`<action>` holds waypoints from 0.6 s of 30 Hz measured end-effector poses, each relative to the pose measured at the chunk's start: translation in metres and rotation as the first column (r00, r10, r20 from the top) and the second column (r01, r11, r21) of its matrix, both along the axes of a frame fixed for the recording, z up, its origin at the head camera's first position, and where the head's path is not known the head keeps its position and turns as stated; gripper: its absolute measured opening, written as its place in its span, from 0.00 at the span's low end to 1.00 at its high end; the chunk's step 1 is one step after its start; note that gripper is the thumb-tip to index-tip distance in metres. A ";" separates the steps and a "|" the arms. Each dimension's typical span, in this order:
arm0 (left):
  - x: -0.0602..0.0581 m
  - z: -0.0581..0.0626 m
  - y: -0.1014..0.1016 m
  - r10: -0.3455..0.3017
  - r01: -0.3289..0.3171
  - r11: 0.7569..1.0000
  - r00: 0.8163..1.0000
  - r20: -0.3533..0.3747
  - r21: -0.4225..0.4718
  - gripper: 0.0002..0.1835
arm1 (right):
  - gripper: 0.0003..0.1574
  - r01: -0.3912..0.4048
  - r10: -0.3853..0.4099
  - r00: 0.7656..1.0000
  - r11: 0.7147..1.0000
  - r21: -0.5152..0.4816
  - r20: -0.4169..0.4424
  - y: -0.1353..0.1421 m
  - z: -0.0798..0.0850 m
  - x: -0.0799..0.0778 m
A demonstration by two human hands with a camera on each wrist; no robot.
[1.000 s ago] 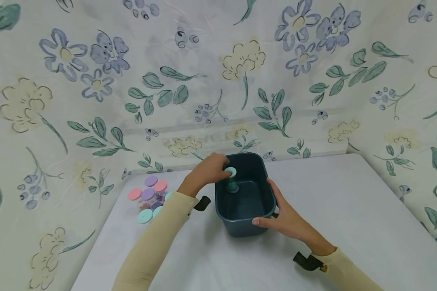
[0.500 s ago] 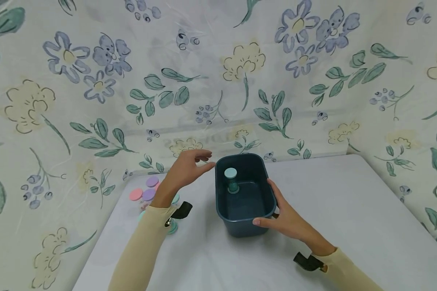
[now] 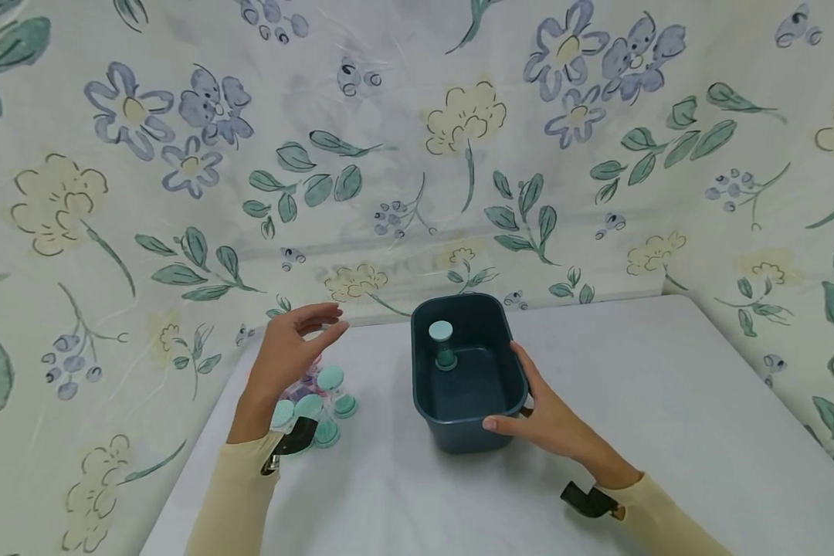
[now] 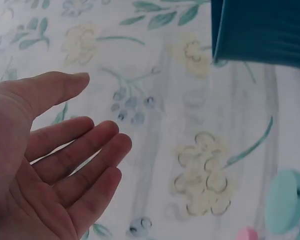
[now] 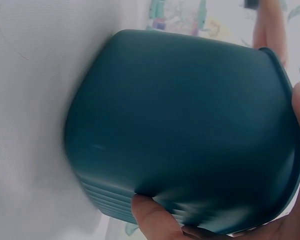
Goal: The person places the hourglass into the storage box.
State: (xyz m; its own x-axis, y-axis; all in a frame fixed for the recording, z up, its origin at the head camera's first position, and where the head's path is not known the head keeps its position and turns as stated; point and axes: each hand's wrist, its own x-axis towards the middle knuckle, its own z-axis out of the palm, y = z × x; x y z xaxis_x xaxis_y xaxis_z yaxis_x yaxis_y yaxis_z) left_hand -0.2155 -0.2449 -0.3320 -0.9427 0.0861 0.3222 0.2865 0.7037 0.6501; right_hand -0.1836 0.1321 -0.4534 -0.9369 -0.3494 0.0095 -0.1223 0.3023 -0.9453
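A dark teal plastic bin [image 3: 467, 434] sits on the table. Inside, near its left wall, a mint-capped sand timer [image 3: 442, 340] stands upright. My right hand [image 3: 545, 409] grips the bin at its near right corner, thumb on the rim. In the right wrist view a fingertip [image 5: 152, 215] presses the ribbed side. My left hand [image 3: 288, 359] hovers left of the bin over a group of sand timers, holding nothing, thumb apart from loosely bent fingers. Mint-capped timers [image 3: 332, 386] show beside it; pink and purple ones are mostly hidden behind the hand.
The table [image 3: 611, 371] has a white cover. Behind it rises a floral cloth backdrop [image 3: 389, 154], which also closes in the sides. Each wrist bears a black strap mount [image 3: 587, 500].
My left hand has let go of the mint-capped sand timer inside the bin and moved left, out over the group of timers. The right hand stays on the bin.
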 end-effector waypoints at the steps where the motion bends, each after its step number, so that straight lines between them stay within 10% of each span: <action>1: 0.003 -0.001 -0.006 0.012 -0.012 1.000 1.000 -0.006 0.004 0.26 | 0.73 -0.002 0.002 1.000 1.000 -0.001 -0.001 0.000 0.000 0.000; 11: 0.037 -0.019 -0.055 0.106 -0.096 0.987 0.992 -0.072 0.131 0.24 | 0.73 -0.011 0.011 1.000 1.000 0.002 -0.017 0.001 0.001 0.000; 18: 0.046 -0.042 -0.083 0.296 -0.295 0.951 0.955 0.007 0.088 0.28 | 0.73 -0.015 0.015 1.000 1.000 -0.002 -0.019 0.001 -0.001 0.001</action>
